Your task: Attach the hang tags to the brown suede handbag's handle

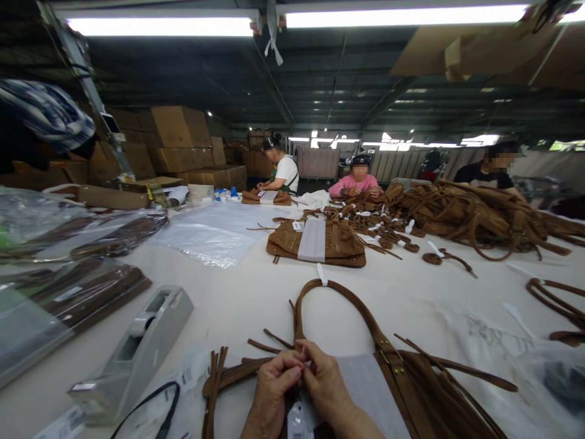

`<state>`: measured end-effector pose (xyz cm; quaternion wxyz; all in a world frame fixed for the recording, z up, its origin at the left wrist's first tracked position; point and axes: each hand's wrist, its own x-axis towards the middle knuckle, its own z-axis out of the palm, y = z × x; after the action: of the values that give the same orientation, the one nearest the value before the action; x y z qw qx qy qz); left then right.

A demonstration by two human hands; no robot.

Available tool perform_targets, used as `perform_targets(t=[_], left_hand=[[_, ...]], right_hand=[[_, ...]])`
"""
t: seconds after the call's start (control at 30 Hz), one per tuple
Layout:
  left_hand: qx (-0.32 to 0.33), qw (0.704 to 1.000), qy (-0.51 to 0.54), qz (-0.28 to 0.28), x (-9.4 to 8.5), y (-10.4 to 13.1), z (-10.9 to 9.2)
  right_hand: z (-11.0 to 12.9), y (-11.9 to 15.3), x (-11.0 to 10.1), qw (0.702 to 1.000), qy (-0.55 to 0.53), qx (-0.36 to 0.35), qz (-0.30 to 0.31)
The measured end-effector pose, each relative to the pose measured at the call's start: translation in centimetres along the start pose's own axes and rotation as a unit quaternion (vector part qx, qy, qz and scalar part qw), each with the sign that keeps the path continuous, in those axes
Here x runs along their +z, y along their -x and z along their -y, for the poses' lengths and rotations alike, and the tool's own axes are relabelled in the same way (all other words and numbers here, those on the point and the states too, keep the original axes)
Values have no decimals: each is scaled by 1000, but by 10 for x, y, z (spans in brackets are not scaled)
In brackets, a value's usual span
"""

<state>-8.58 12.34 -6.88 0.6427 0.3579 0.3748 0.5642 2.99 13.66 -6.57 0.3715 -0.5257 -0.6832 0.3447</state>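
A wide white bench point(256, 299) fills the view and runs back to where three other people sit working at its far side.

A big heap of brown bags point(461, 213) and straps covers the far right of the bench, in front of two of those people. Stacked boxes point(180, 143) stand behind the bench at the far left.

A clear plastic sheet point(214, 231) lies flat toward the left middle. Along the left edge lie plastic sleeves point(86, 292) with dark brown straps inside.

One finished bag point(316, 242), brown with a white paper band round its middle, lies alone at the bench's centre.

Nearest the viewer, at the bottom edge, lies the near bag point(411, 384), brown, with white paper on its face. Its handle point(338, 305) loops away from the viewer, with a small white tab at the top of the loop.

A grey tape dispenser point(137, 350) sits at the lower left, well apart from the hands.

The left hand point(272, 393) and right hand point(326, 384) meet over the near bag's left end, fingertips touching. Each grip is narrow, pinched on something small between the two hands at the base of the handle; what it is cannot be made out. A small tag point(296, 419) hangs just below the hands.
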Motion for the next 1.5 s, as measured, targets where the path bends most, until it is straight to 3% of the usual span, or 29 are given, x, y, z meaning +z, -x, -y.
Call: perform_targets(t=[0.2, 0.43, 0.73, 1.17, 1.5], left_hand=[[20, 999, 25, -26, -2, -2, 2], [30, 999, -13, -36, -3, -4, 9], [17, 997, -47, -60, -1, -2, 9], [42, 980, -186, -62, -6, -7, 24], [61, 960, -262, -70, -5, -8, 24]], right_hand=[[-4, -6, 0, 960, -266, 84, -5], [-3, -4, -3, 931, -341, 128, -32], [-4, 1, -6, 938, -326, 115, -32], [-19, -6, -8, 892, -419, 167, -8], [-22, -5, -9, 898, -412, 152, 39]])
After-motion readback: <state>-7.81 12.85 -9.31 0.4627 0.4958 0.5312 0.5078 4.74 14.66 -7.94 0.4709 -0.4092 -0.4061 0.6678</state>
